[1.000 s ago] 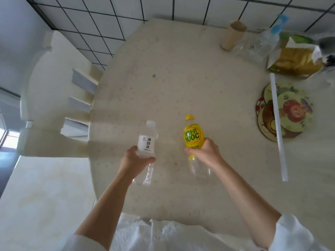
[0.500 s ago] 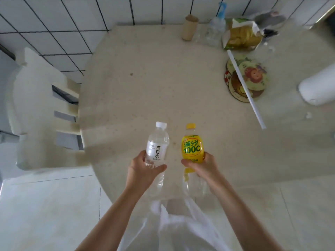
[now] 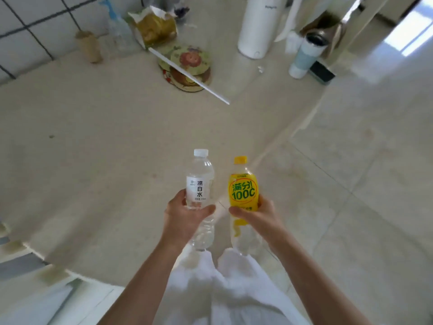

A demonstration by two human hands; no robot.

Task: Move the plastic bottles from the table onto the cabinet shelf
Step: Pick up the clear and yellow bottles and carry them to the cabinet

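Observation:
A clear water bottle [image 3: 200, 184] with a white cap and white label is held upright in my left hand [image 3: 184, 215], whose fingers wrap its middle. Beside it, my right hand [image 3: 255, 214] grips a bottle with a yellow cap and yellow "100C" label [image 3: 243, 191], also upright. Both bottles are lifted off the round beige table [image 3: 93, 148] and hang over its near right edge, close to my body. No cabinet shelf is in view.
On the far part of the table stand a cardboard tube [image 3: 89, 46], a spray bottle [image 3: 117, 26], a snack bag [image 3: 155, 28], round coasters [image 3: 187, 66] under a white stick [image 3: 189, 76], a white appliance [image 3: 259, 26] and a tumbler [image 3: 304, 56]. Tiled floor [image 3: 363, 195] lies to the right.
Both bottles have come up off the table and toward my body. My view has swung right, so the chair has left the frame and the floor and appliance have appeared.

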